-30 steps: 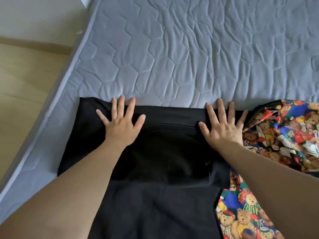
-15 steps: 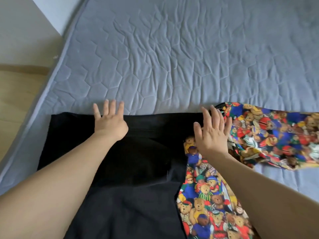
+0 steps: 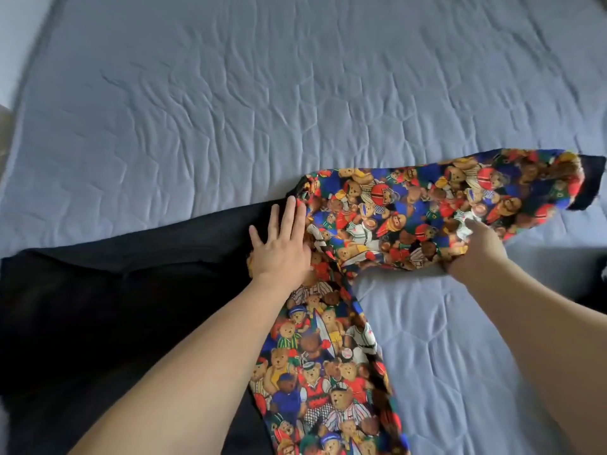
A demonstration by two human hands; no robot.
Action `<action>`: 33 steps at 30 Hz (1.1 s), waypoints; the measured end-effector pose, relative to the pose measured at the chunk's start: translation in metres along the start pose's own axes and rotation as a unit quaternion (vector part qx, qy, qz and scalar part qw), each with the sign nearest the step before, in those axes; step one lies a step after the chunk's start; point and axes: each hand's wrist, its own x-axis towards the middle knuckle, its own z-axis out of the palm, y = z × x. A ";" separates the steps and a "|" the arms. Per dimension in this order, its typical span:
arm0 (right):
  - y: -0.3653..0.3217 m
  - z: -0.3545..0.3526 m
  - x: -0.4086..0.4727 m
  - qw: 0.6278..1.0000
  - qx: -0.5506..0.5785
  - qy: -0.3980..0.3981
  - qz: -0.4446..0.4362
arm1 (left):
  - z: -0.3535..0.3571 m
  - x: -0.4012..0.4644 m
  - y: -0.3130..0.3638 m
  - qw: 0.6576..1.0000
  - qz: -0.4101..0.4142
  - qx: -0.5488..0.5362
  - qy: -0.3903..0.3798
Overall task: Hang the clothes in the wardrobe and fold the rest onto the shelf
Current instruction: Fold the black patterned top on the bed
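One head-worn view looks steeply down, close over the mattress and both forearms

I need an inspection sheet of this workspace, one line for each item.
Surface: quilted blue-grey mattress, wrinkled.
Job's things: black garment spread flat at left; teddy-bear print garment beside it, one part stretched out to the right.
Clutter: nothing seen.
Hands: left hand flat, fingers straight, where the two garments meet; right hand grips the print fabric.
Cables: nothing seen.
Surroundings: a strip of floor at the left edge; wardrobe and shelf not in view.
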 end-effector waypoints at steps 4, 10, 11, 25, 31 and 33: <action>-0.029 0.000 -0.016 0.994 0.064 -0.030 -0.086 | -0.008 0.014 -0.002 0.992 0.026 0.029 -0.117; -0.060 0.033 -0.088 0.952 0.027 -0.025 -0.305 | -0.093 0.023 -0.005 0.939 -0.073 -0.310 -0.130; -0.062 0.040 -0.108 0.941 -0.003 -0.033 -0.337 | -0.113 0.019 -0.009 0.921 -0.087 -0.364 -0.107; 0.094 0.149 -0.329 0.526 -0.407 -0.160 -0.729 | -0.256 -0.080 -0.217 0.793 -0.233 -0.562 -0.037; 0.242 0.160 -0.346 0.250 -0.696 -0.326 -0.589 | -0.194 -0.129 -0.316 0.736 -0.314 -0.598 -0.050; 0.282 0.155 -0.341 0.171 -0.795 -0.379 -0.441 | -0.158 -0.140 -0.338 0.725 -0.344 -0.593 -0.060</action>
